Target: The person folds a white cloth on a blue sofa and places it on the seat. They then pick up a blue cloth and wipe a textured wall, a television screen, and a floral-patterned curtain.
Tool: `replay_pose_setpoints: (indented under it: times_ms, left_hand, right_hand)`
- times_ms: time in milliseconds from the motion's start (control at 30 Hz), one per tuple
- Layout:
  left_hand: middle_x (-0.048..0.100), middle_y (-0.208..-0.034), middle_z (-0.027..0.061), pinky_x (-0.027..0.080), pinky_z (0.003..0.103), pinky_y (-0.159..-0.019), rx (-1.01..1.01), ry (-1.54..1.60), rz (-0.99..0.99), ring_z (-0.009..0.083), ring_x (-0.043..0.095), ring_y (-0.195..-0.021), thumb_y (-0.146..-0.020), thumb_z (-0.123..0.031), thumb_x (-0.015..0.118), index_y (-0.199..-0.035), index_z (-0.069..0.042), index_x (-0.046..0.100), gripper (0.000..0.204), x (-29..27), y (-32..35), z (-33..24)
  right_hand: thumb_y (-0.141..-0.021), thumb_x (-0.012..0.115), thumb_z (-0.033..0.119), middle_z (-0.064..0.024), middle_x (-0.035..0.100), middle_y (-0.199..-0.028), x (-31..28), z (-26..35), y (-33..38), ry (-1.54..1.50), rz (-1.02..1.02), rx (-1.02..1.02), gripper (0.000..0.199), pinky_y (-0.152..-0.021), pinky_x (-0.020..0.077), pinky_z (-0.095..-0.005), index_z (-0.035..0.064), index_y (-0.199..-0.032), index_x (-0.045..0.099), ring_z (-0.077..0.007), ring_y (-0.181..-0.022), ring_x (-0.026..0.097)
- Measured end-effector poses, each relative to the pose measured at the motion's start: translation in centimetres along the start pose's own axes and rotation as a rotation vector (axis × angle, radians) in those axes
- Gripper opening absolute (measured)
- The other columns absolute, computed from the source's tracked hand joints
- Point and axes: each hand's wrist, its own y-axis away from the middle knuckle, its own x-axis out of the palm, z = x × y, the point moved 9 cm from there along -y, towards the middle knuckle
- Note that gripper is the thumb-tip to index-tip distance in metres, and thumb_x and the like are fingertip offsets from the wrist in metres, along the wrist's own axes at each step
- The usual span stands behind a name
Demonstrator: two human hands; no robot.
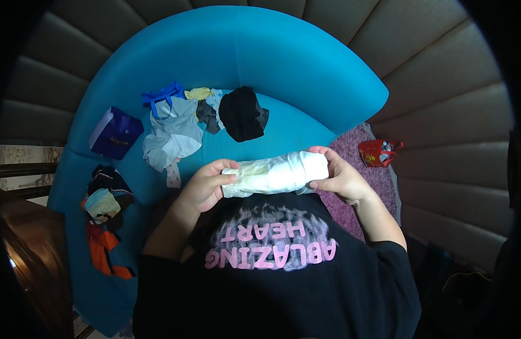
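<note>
A rolled-up white garment, with a pale yellowish patch towards its left part, is held level in front of my black T-shirt. My left hand grips its left end, thumb on the near face and fingers curled around the far side. At the other end, my right hand pinches the roll between thumb and fingers. Beyond the roll, on the blue sofa, lie a crumpled light grey garment and a bunched black garment.
A purple bag and a blue bag rest on the curved sofa. Dark and orange clothes lie at the left. A red bag stands on a pink rug at the right. Brown padded panels surround the sofa.
</note>
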Motion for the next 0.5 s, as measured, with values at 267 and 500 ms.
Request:
replay_pose_setpoints:
  times_ms: [267, 500]
  left_hand:
    - [0.063, -0.114, 0.015, 0.054, 0.036, -0.09, 0.032, 0.048, -0.021, 0.025, 0.064, -0.104, -0.093, 0.001, 0.055, -0.107, -0.001, 0.059, 0.015, -1.9, -1.2, 0.1]
    - [0.064, -0.109, 0.0131, 0.053, 0.032, -0.09, -0.017, -0.141, -0.052, 0.0204, 0.065, -0.1, -0.093, -0.001, 0.058, -0.115, 0.007, 0.059, 0.023, -2.2, -1.0, 1.1]
  right_hand:
    - [-0.077, 0.054, -0.011, -0.0094, 0.058, -0.119, -1.4, 0.6, -0.6, 0.642, -0.228, -0.378, 0.058, -0.088, 0.048, -0.0276, 0.0052, -0.132, 0.044, -0.0143, -0.108, 0.057]
    - [-0.079, 0.056, -0.004, -0.0114, 0.063, -0.085, -0.9, 0.8, -0.2, 0.885, -0.233, -0.309, 0.046, -0.065, 0.0496, -0.0307, 0.0071, -0.124, 0.053, -0.0174, -0.07, 0.063]
